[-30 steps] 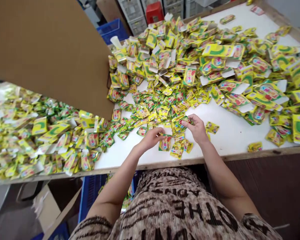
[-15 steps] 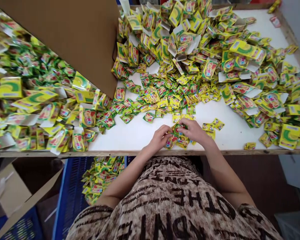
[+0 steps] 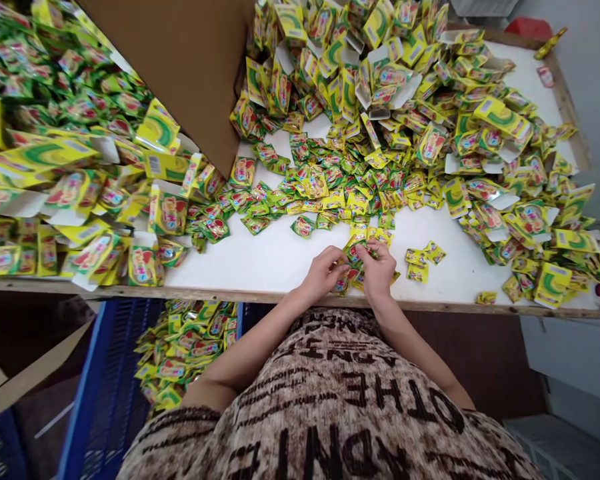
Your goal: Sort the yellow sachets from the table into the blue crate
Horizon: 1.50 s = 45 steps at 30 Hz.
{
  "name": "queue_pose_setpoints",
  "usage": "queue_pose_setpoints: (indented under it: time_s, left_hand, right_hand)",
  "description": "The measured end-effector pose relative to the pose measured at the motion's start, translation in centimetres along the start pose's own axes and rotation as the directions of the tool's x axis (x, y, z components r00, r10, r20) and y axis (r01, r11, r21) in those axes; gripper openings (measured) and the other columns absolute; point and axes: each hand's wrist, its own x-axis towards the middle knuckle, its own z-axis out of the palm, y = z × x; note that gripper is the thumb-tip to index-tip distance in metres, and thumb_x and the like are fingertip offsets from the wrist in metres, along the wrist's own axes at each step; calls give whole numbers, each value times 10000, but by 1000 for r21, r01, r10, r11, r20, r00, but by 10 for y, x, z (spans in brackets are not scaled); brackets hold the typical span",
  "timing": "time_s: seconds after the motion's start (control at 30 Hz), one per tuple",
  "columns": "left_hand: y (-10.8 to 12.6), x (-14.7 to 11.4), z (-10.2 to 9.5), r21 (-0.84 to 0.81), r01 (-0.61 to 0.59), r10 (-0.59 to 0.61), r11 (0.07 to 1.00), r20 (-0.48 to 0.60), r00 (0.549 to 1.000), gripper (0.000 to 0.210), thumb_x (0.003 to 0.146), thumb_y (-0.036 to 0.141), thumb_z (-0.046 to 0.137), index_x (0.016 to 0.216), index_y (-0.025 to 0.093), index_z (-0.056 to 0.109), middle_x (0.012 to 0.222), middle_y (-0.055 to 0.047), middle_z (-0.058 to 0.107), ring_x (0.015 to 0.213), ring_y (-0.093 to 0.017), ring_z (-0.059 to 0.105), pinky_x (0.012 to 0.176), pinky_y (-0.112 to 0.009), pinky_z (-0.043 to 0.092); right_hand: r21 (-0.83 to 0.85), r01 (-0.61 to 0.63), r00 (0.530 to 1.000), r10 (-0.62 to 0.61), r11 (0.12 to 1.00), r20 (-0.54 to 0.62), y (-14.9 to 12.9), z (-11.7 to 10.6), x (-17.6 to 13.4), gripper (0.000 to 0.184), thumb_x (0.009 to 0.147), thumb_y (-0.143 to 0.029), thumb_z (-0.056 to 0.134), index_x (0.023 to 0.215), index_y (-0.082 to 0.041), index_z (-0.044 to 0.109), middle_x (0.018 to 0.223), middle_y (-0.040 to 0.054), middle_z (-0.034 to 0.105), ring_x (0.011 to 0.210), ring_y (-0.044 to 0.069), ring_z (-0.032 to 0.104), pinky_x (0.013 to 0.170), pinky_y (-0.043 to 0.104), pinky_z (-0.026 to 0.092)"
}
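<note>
My left hand (image 3: 324,272) is closed over the table near its front edge, fingers curled and pinched together beside small green and yellow candy packets (image 3: 353,252). Whatever its fingertips hold, if anything, is hidden. Just to the right, my right hand (image 3: 379,272) pinches a small candy packet, its thumb and fingers close to the left hand's. Part of that packet is covered by the fingers. More packets lie beneath and between both hands, partly hidden. A few yellow packets (image 3: 418,257) lie flat together to the right.
Loose packets and small yellow-green boxes (image 3: 433,143) heap across the back and right of the white table (image 3: 275,261). A large brown cardboard panel (image 3: 180,60) stands at the left, with another heap (image 3: 80,193) beyond. Below, a blue crate (image 3: 97,373) holds packets.
My right hand has turned more upright and shifted slightly left, closer to the left hand. The left hand stays nearly in place. The camera view has shifted a little.
</note>
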Motion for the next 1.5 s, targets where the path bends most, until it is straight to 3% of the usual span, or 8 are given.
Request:
queue_pose_setpoints:
  time_s: [0.23,0.4,0.73,0.9,1.13,1.23,1.43,1.5]
  left_hand:
    - [-4,-2,-3,17,-43,43,999,-4,999,46,892,232,621,911,191,628,889,-52,615,841,-166,584,689,-265,486]
    - [0,-5,-5,30,-120,118,992,48,992,82,932,257,583,953,199,638,959,-71,614,893,-166,599,743,-283,506]
    - [-1,-15,-3,34,-142,141,989,15,990,89,942,224,563,997,203,630,1043,-86,643,999,-181,618,856,-320,521]
    - [-12,-21,5,-191,39,-50,981,-53,997,247,900,271,631,1117,215,527,1024,-52,613,834,-134,620,738,-268,538]
    - [-6,-21,9,-401,186,-202,897,1,979,374,838,342,713,1139,219,528,1067,-60,643,935,-158,650,839,-297,538]
    - [-2,-16,7,-487,311,-295,816,112,949,559,764,360,790,1235,213,526,1002,-45,695,901,-161,662,832,-294,521]
    - [-4,-12,6,-627,431,-373,649,232,898,380,703,368,834,948,160,632,924,-27,720,856,-153,655,842,-294,503]
    - [-4,-12,8,-629,424,-365,652,231,902,385,700,353,837,960,162,626,918,-17,709,843,-143,640,830,-280,491]
  right_hand:
    - [-220,316,925,-248,923,287,-6,-25,20,219,761,-399,756,691,-227,640,864,54,652,943,241,579,919,405,444]
    - [-183,328,818,-182,927,546,-22,-40,41,233,780,-408,749,913,-235,667,813,6,598,770,188,540,747,328,451]
    - [-169,537,529,-174,826,831,-49,-48,55,93,858,-269,691,835,-210,759,761,14,582,734,158,544,674,275,377]
    - [-115,553,366,-116,825,923,-62,-42,62,213,879,-182,630,1041,-203,767,849,35,679,804,162,599,737,267,397]
    - [-322,704,339,99,633,936,-75,-37,51,176,831,-107,598,849,-179,757,804,57,658,748,180,565,666,279,347]
    - [-275,681,336,44,679,941,-76,-42,52,170,823,-134,634,956,-175,732,851,59,652,777,185,563,671,279,357]
    - [-164,479,632,-209,863,747,-51,-48,53,50,793,-184,745,812,-182,699,789,21,613,726,161,562,682,294,426]
    - [-132,536,649,-307,834,696,-41,-44,49,97,784,-195,770,715,-189,701,825,42,627,808,191,579,755,336,447]
